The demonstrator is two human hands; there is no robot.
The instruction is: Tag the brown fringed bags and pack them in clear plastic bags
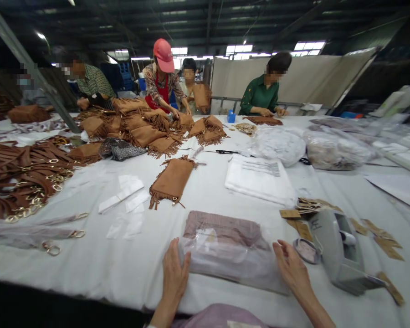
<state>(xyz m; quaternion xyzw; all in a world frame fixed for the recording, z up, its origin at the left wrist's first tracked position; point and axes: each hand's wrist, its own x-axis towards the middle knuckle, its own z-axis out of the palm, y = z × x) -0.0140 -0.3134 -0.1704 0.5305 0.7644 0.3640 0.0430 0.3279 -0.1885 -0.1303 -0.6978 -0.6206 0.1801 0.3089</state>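
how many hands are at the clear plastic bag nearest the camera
2: the left hand is at the left end of the clear plastic bag, and the right hand is at its right end. No others show there.

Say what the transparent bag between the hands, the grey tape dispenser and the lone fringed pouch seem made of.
Transparent bag: thin, glossy plastic film, catching light, with a mauve item showing through.
Grey tape dispenser: probably hard plastic, smooth and satin, judging by its moulded look.
Fringed pouch: suede or a lookalike, matte brown with cut fringe; can't tell which.
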